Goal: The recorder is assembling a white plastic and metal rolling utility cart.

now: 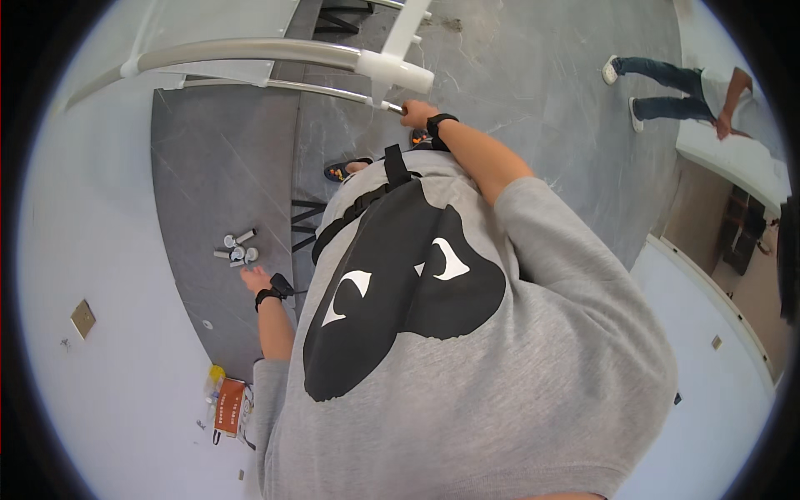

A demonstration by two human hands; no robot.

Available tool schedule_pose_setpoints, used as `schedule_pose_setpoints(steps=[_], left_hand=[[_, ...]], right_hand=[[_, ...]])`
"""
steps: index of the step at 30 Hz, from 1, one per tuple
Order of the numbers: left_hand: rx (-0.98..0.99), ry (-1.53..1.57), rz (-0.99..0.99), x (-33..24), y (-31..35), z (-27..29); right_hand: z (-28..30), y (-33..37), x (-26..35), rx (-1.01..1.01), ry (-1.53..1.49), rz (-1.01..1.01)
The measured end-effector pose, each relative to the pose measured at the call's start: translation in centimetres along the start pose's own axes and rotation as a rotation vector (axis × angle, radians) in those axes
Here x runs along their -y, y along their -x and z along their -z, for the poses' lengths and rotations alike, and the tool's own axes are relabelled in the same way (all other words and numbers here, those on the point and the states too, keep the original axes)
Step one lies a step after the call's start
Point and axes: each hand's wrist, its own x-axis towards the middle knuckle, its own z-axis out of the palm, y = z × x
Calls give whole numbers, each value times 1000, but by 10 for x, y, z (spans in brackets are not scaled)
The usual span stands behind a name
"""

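Observation:
My right hand (420,114) is closed round the end of a thin metal tube (325,90), part of a rack-like frame with white plastic joints. Above it runs a thicker-looking metal tube (250,52) that ends in a white plastic connector (395,70). At the left, my left hand (256,280) reaches over a dark grey tabletop (192,167), fingers apart and nothing visible in them. Just beyond its fingertips lies a small cluster of white pipe connectors (239,248), some showing dark open ends. Whether the fingers touch them I cannot tell.
An orange-red box (231,408) and a yellow-topped item (217,372) are at the lower left by the white wall. Black table legs (308,225) stand beside me. Another person in jeans (671,77) is at the upper right, near a white-framed opening.

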Motion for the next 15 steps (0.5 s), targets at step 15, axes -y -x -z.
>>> schedule_pose_setpoints(steps=[15], left_hand=[[902,-1052,-1777,-54,314,-381]], right_hand=[[58,59,51,-36,69,108]])
